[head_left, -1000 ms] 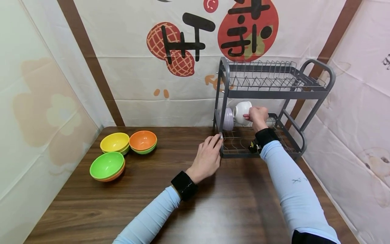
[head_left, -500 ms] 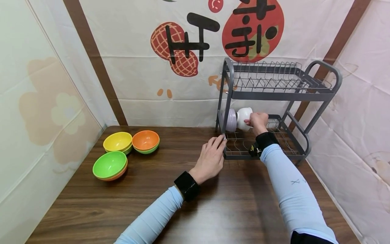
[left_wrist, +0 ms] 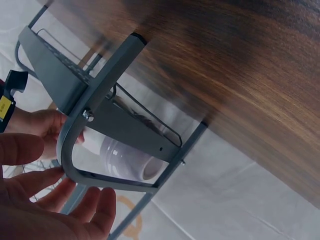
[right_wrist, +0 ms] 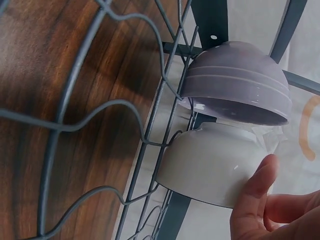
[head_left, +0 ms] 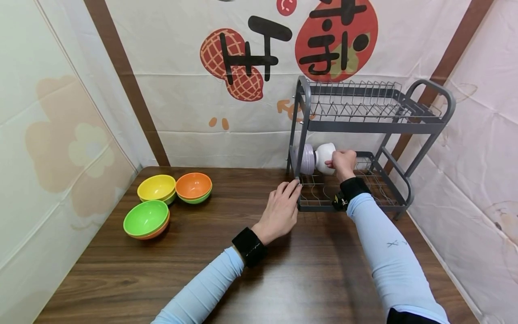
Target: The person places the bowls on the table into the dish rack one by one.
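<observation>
A white bowl point(head_left: 324, 158) stands on its side in the lower tier of the grey dish rack point(head_left: 372, 127). My right hand point(head_left: 343, 163) pinches its edge, the thumb on its outer wall in the right wrist view, where the other fingertips are hidden. Just left of it, a lilac bowl point(right_wrist: 235, 75) is also on its side, its opening facing the white bowl's base. My left hand point(head_left: 279, 209) touches the rack's front left post with its fingertips; the left wrist view shows those fingers point(left_wrist: 95, 210) loosely bent beside the frame.
Wavy wire dividers point(right_wrist: 120, 105) run along the lower tier. Above it sits the upper tier with wire slots point(head_left: 356, 108). At the table's left are stacked bowls topped in yellow point(head_left: 155, 186), orange point(head_left: 193, 185) and green point(head_left: 145, 218). A printed cloth point(head_left: 251, 117) hangs behind.
My right hand has lowered the white bowl into the lower tier beside the lilac bowl. The left hand stays at the post. The head view has shifted slightly.
</observation>
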`<state>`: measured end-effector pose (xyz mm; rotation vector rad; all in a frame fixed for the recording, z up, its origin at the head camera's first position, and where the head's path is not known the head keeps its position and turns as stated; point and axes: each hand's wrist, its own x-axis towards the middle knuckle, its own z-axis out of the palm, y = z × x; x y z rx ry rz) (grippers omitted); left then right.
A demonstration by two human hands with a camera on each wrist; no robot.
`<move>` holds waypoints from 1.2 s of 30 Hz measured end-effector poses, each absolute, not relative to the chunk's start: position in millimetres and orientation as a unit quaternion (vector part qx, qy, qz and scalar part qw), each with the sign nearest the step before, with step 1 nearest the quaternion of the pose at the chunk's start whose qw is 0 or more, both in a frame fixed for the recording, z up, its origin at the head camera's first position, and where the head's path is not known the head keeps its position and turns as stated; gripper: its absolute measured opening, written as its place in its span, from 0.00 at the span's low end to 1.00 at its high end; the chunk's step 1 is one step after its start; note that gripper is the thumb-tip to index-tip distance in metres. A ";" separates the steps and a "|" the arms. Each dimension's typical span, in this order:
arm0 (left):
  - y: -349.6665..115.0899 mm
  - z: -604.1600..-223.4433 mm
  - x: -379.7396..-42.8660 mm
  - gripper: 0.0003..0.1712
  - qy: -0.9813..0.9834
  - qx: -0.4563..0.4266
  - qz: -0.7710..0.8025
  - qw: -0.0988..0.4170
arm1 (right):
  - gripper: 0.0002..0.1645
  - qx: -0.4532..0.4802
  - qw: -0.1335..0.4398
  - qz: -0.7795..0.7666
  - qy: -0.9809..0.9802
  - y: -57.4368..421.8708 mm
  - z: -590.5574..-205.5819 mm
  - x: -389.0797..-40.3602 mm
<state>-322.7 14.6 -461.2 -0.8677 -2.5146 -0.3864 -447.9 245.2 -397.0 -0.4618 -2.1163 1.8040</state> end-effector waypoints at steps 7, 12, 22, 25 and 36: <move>14.8 -461.6 -322.9 0.30 -0.912 -0.314 -0.142 0.225 | 0.22 -0.172 0.170 0.579 -0.779 243.0 -400.3 -451.5; 15.2 -462.2 -323.4 0.30 -0.909 -0.317 -0.142 0.233 | 0.22 -0.169 0.164 0.566 -0.790 241.2 -400.5 -452.9; 14.8 -462.5 -322.9 0.31 -0.912 -0.316 -0.138 0.222 | 0.21 -0.144 0.178 0.555 -0.800 237.0 -401.0 -451.9; 14.8 -463.0 -322.9 0.31 -0.912 -0.317 -0.138 0.220 | 0.20 -0.134 0.188 0.543 -0.807 236.8 -403.5 -452.1; 13.6 -458.4 -318.8 0.33 -0.915 -0.309 -0.139 0.218 | 0.15 -0.120 0.255 0.549 -0.786 231.7 -403.2 -447.3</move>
